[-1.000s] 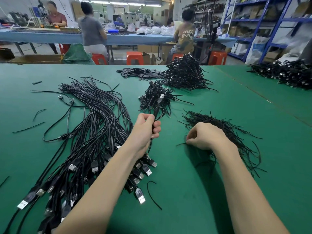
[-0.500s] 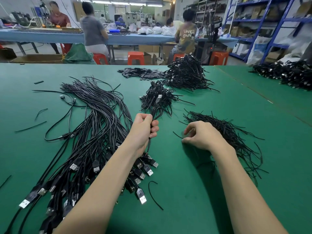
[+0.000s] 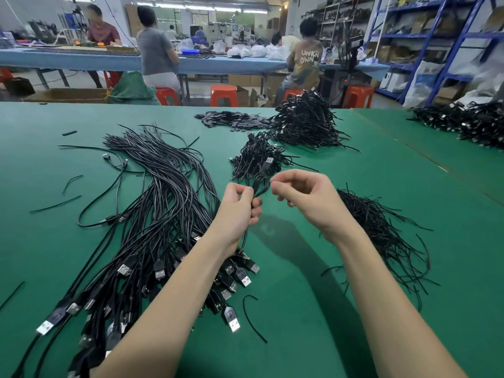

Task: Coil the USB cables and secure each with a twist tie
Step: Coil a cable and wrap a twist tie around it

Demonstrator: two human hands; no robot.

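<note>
My left hand (image 3: 240, 211) is shut on a coiled black USB cable (image 3: 260, 184); its loop sticks up past my fingers and its plug (image 3: 268, 162) points away. My right hand (image 3: 308, 203) hovers just to the right of the loop. Its thumb and forefinger are pinched at the loop's edge, and only a dark sliver of a twist tie shows among the curled fingers. The heap of black twist ties (image 3: 381, 230) lies under and behind that wrist. A long bundle of uncoiled USB cables (image 3: 152, 214) lies to the left, under my left forearm.
On the green table (image 3: 327, 336), a small heap of tied coils (image 3: 256, 156) lies just beyond my hands, with a bigger heap (image 3: 305, 124) behind it. Flat black pieces (image 3: 229, 121) and another cable heap (image 3: 477, 124) lie further off. A stray tie (image 3: 252, 317) lies near me. People work at a far bench.
My right hand has lifted off the twist-tie heap and moved left and up to the coil. My left hand has raised the coil slightly.
</note>
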